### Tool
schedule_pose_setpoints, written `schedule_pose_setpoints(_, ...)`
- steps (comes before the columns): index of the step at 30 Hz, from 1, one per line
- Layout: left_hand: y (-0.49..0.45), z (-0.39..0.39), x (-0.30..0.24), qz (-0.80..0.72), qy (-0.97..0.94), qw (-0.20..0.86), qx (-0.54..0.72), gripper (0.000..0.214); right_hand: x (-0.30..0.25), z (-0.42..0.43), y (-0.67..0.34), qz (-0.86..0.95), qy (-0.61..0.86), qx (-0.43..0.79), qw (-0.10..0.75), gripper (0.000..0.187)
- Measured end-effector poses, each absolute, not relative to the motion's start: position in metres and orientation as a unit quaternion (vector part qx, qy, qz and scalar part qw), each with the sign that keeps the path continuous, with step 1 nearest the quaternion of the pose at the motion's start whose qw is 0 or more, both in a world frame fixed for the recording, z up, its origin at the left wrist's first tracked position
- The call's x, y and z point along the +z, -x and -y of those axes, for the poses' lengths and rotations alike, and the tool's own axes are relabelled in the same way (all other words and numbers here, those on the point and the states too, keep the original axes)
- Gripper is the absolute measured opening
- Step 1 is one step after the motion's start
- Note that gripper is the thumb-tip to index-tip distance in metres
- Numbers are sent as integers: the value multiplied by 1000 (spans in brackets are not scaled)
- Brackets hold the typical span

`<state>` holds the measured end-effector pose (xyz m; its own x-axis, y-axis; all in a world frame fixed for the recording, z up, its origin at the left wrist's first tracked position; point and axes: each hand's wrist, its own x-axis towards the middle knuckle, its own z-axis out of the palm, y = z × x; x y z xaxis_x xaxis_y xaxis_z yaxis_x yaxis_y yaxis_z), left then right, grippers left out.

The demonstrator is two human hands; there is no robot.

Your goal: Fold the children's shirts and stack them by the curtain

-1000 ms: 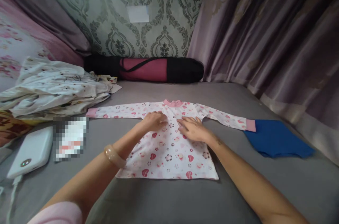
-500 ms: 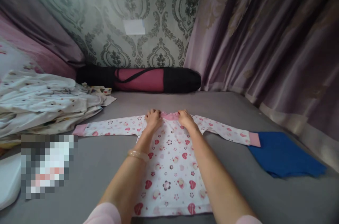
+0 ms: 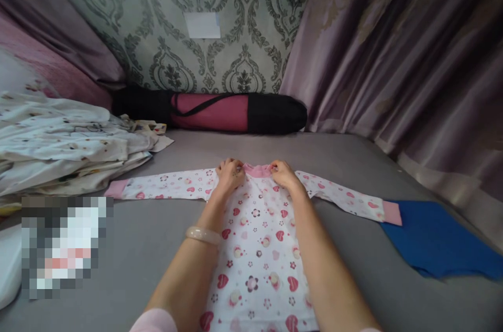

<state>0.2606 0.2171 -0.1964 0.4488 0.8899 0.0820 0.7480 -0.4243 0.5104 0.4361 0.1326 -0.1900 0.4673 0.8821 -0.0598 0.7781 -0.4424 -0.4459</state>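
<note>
A small white long-sleeved shirt (image 3: pixel 255 238) with red hearts and a pink collar lies flat on the grey bed (image 3: pixel 157 248), sleeves spread left and right. My left hand (image 3: pixel 230 174) is closed on the shirt's shoulder just left of the pink collar. My right hand (image 3: pixel 283 175) is closed on the shoulder just right of the collar. Both forearms stretch over the shirt's body, and a pale bangle sits on my left wrist.
A folded blue cloth (image 3: pixel 440 240) lies by the right sleeve's cuff. A pile of white printed bedding (image 3: pixel 66 143) fills the left. A pink and black roll bag (image 3: pixel 220 111) lies against the patterned wall. Purple curtains (image 3: pixel 393 59) hang at right.
My hands went from lying flat on the shirt's chest up to the shoulders beside the collar, and closed on the fabric there. The view leaned forward over the shirt.
</note>
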Motion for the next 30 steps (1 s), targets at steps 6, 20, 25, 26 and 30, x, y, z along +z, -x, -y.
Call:
schedule_pose_setpoints(6,-261,-221,-205,-465,-851,157,186,27,-187,-129,-424,429,879,106,180,25)
schedule_pose_setpoints(20,-262,-219,-209,-533,-829,66,155,31,-205,-125,-401,425,880,-46,204,18)
schedule_pose_setpoints(25,-261,-219,-211,-533,-830,57,150,33,-209,-126,-403,433,877,-36,204,20)
schedule_pose_setpoints(26,-260,-219,-211,-533,-831,58,150,33,-210,-126,-404,434,876,-36,206,21)
schedule_pose_setpoints(30,-258,-221,-210,-525,-835,68,152,33,-213,-127,-407,432,874,-35,222,23)
